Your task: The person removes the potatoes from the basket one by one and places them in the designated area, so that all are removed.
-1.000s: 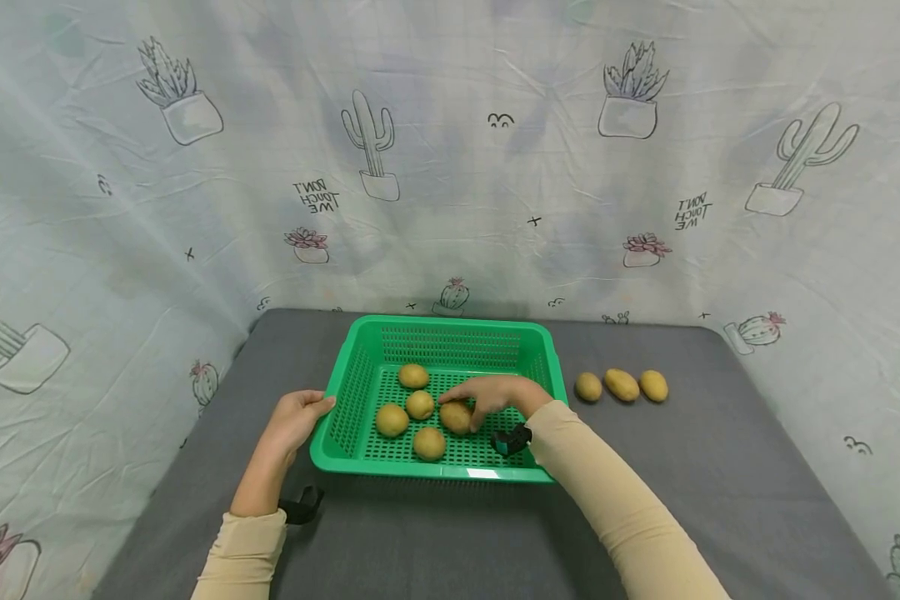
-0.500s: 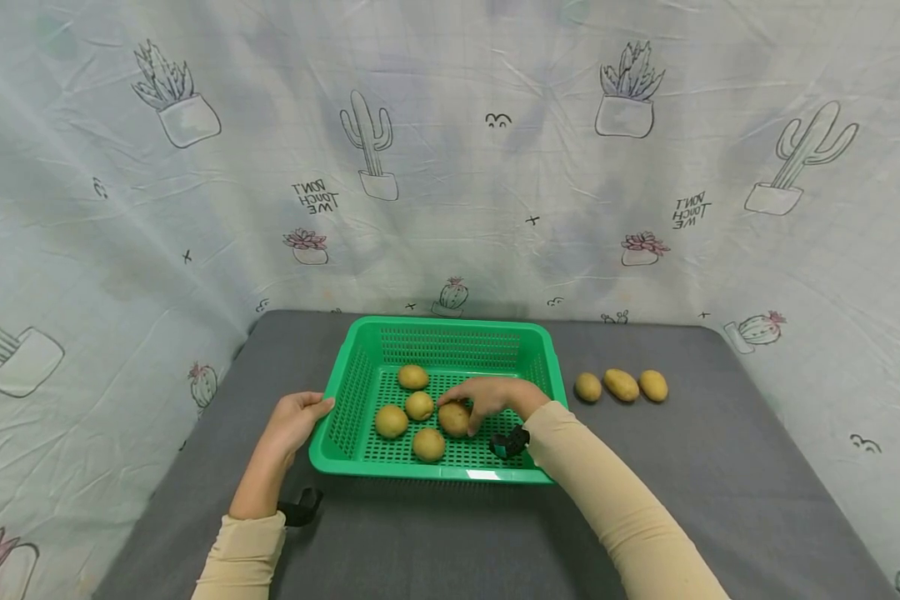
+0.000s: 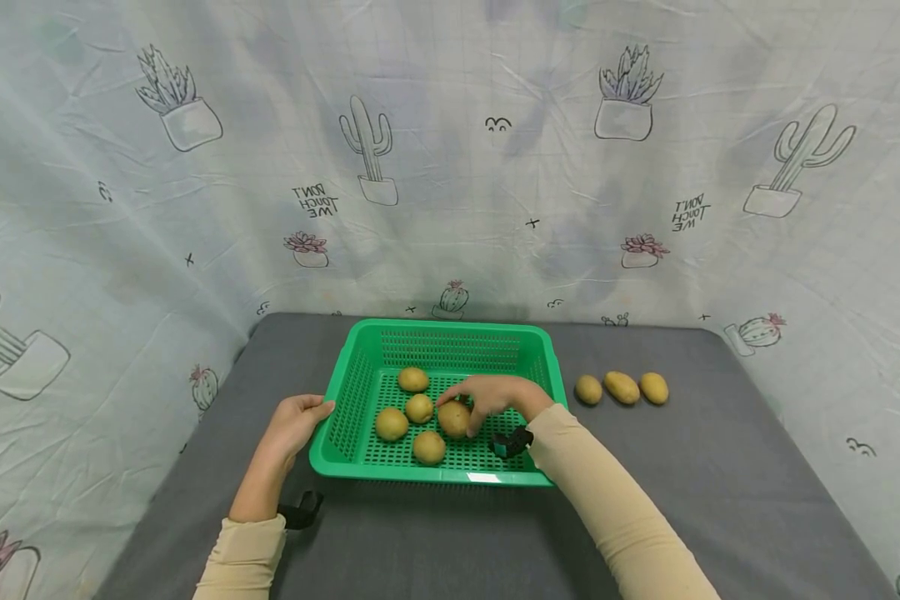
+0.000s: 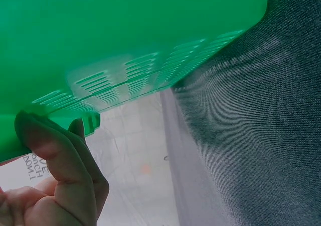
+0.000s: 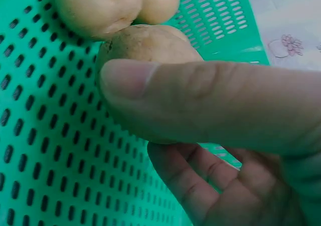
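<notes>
One potato (image 3: 453, 419) lay under the right hand (image 3: 497, 393), gripped inside a green basket (image 3: 420, 474); the left hand (image 3: 297, 422) pinched the basket's side. Placement seemed the step; the next move presumably called for release without nudging four other potatoes (image 3: 429, 448) left of the right hand. Roundish, the held one showed no certain long axis or direction.

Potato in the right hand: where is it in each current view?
Head: potato below picture centre, in the right hand.
Left wrist: not in it.
Right wrist: potato just up-left of centre, partly behind the thumb.
Shared landmark: green basket, in all three.
</notes>
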The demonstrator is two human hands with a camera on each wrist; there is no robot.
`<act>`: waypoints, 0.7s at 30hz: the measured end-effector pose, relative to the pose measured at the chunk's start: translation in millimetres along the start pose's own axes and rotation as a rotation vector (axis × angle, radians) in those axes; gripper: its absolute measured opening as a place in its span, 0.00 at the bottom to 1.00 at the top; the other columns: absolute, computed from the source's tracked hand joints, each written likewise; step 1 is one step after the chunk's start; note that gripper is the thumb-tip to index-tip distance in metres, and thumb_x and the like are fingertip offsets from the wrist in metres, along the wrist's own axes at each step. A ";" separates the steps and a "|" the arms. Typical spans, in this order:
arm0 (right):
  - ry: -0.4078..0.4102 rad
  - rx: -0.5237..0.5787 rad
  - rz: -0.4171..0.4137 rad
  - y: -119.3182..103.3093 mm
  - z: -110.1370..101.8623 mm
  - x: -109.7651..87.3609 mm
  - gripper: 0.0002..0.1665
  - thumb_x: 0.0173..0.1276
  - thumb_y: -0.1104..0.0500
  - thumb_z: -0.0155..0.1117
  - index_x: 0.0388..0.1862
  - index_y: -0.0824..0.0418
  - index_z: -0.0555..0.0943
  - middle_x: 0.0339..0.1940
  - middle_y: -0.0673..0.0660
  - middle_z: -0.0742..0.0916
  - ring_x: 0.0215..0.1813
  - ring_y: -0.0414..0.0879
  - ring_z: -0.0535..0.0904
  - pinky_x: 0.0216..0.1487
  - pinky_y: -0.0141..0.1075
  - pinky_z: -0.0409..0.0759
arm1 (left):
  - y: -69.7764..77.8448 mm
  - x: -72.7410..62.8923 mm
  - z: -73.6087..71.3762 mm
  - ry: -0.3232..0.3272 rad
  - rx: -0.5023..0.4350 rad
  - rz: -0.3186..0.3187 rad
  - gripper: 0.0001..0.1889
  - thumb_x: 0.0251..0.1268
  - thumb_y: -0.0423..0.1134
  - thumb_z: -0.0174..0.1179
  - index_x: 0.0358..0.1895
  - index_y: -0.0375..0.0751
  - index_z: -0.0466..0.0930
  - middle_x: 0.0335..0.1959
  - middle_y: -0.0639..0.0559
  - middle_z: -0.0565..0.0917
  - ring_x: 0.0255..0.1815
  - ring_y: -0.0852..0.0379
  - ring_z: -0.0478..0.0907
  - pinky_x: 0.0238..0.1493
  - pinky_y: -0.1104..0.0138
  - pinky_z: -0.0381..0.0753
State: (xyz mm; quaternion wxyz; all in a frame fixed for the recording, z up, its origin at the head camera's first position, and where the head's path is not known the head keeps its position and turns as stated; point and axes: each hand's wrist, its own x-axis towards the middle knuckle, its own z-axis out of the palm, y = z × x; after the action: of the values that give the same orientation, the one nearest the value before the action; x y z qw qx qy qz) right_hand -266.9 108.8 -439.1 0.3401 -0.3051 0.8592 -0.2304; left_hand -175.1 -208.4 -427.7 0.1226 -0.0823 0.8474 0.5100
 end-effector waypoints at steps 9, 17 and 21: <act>0.087 0.142 -0.122 2.2 -9.5 -9.0 0.42 0.54 0.65 0.72 0.69 0.50 0.70 0.69 0.52 0.71 0.65 0.52 0.69 0.53 0.42 0.78 | 1.4 0.3 0.2 0.007 -0.002 0.000 0.29 0.74 0.42 0.48 0.68 0.21 0.58 0.67 0.25 0.61 0.68 0.30 0.57 0.66 0.42 0.61; 0.185 0.245 -0.270 6.9 -19.9 -16.2 0.42 0.56 0.63 0.73 0.69 0.52 0.68 0.67 0.54 0.73 0.62 0.50 0.72 0.64 0.46 0.71 | 1.8 0.8 -0.4 0.000 -0.005 -0.012 0.29 0.74 0.42 0.48 0.68 0.22 0.57 0.67 0.26 0.61 0.69 0.31 0.57 0.66 0.42 0.61; 0.224 0.283 -0.326 9.1 -23.7 -18.8 0.41 0.57 0.63 0.72 0.70 0.54 0.68 0.67 0.56 0.73 0.59 0.49 0.74 0.61 0.45 0.74 | 3.3 1.6 -0.7 -0.009 -0.004 -0.016 0.30 0.74 0.43 0.48 0.69 0.22 0.56 0.69 0.27 0.59 0.70 0.31 0.54 0.67 0.41 0.59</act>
State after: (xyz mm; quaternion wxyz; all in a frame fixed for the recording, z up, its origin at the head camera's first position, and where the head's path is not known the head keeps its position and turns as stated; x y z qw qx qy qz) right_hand -276.4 132.5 -420.5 0.2406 -0.3616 0.7899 -0.4329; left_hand -177.7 -207.5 -425.1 0.1306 -0.0871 0.8452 0.5110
